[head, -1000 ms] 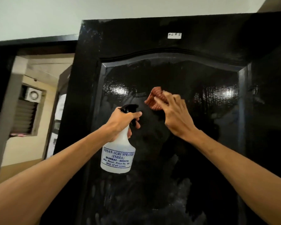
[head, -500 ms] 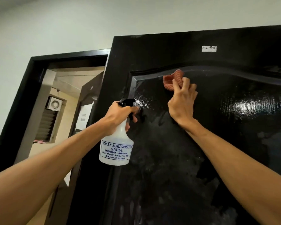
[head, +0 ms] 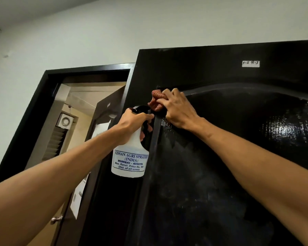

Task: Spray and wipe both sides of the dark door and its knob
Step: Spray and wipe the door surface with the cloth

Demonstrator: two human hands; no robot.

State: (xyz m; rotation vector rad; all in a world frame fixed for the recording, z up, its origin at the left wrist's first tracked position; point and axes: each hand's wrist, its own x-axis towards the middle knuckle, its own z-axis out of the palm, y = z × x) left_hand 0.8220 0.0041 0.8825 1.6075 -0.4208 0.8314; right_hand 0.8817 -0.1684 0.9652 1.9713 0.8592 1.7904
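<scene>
The dark door (head: 220, 166) fills the centre and right of the frame, standing open. Its glossy raised panel is streaked with wet patches and glare. It is a big, rigid slab on hinges and would probably swing if shoved hard, so wiping pressure is best kept moderate and flat to the face. The wet gloss should let a rag slide easily. Its own knob is not in view. A small metal knob (head: 56, 219) at lower left seems to belong to another door through the doorway.

The spray bottle (head: 130, 157), centre left, is pale plastic with a printed label. It looks light and a little squeezable, and the narrow neck under the black trigger head is the natural hold. The left hand (head: 132, 123) grips it there, fingers wrapped round the neck, with one finger reaching forward at the head.

The cloth (head: 156, 102) is reddish and soft and bunches readily — best kept wadded under the fingers. The right hand (head: 178, 110) has its fingers curled over it and presses it to the panel's upper left corner, just above the bottle's head.

Half a second earlier the cloth sat further right on the arched moulding. It has since slid left into the corner, close to the bottle. A second ago it was lower, at mid-panel. The left hand's grip on the bottle looks unchanged, and the view has tilted upward — more wall now shows above the door.
</scene>
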